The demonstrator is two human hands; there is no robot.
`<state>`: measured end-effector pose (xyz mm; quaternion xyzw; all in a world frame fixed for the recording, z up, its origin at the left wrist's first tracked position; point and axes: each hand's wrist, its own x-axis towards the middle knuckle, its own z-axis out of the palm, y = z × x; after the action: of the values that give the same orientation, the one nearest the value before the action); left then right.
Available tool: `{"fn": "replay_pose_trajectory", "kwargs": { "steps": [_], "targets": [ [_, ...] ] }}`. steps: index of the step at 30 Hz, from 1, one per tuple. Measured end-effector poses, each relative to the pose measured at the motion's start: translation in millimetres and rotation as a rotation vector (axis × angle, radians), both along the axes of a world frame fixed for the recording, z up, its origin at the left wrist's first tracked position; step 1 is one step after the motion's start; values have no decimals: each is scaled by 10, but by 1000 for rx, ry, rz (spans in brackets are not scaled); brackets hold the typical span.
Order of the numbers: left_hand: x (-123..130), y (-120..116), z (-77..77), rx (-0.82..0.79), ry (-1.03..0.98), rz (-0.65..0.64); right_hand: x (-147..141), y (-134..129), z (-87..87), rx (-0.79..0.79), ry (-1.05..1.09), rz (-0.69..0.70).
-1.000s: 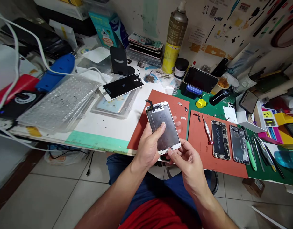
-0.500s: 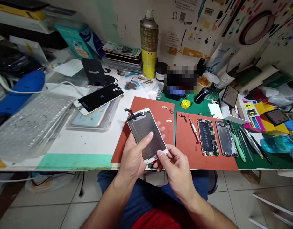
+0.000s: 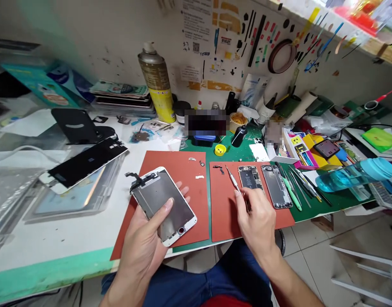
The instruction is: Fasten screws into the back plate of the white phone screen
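Observation:
My left hand [image 3: 146, 234] is wrapped round a white-framed phone screen [image 3: 170, 209], its back up and tilted, thumb across the metal plate. A black flex cable [image 3: 134, 175] sticks out at its upper left end, and a round home button part sits at the lower end. My right hand [image 3: 258, 217] is closed at the handle end of a thin silver screwdriver [image 3: 233, 178] lying on the right red-brown mat [image 3: 223, 217]. Just beyond those fingers lies an open phone body with its battery [image 3: 249, 178], partly hidden by the hand. A second phone housing [image 3: 275, 185] lies beside it.
Another screen [image 3: 87, 164] rests on a clear plastic case [image 3: 103, 200] at left. Small parts [image 3: 200, 177] lie on the left mat [image 3: 148, 170]. Tweezers and a green pry tool [image 3: 292, 192] lie right, near a blue bottle [image 3: 352, 175]. A spray can [image 3: 157, 85] stands behind.
My right hand has left the phone screen's lower end and moved right to the screwdriver. My left hand still holds the screen. The view has turned to the right.

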<state>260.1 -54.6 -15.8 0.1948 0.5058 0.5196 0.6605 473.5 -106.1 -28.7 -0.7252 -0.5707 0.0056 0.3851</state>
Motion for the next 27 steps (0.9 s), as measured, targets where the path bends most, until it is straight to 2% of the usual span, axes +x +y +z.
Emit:
{"fn": "replay_pose_trajectory", "kwargs": {
  "steps": [4, 7, 16, 21, 24, 27],
  "targets": [
    [-79, 32, 71, -9, 28, 22, 143, 196, -121, -87, -378, -46],
    [-176, 55, 100, 11, 61, 48, 96, 272, -170, -127, -492, -55],
    [-322, 114, -17, 43, 116, -13, 150, 247, -142, -37, -566, -116],
    [-315, 113, -10, 30, 102, 10, 48, 337, -145, -149, -601, -97],
    [-323, 115, -13, 30, 104, 19, -64, 430, -146, -222, -563, -133],
    [-348, 128, -39, 18, 105, 3, -131, 527, -81, -360, -496, -160]
  ]
}}
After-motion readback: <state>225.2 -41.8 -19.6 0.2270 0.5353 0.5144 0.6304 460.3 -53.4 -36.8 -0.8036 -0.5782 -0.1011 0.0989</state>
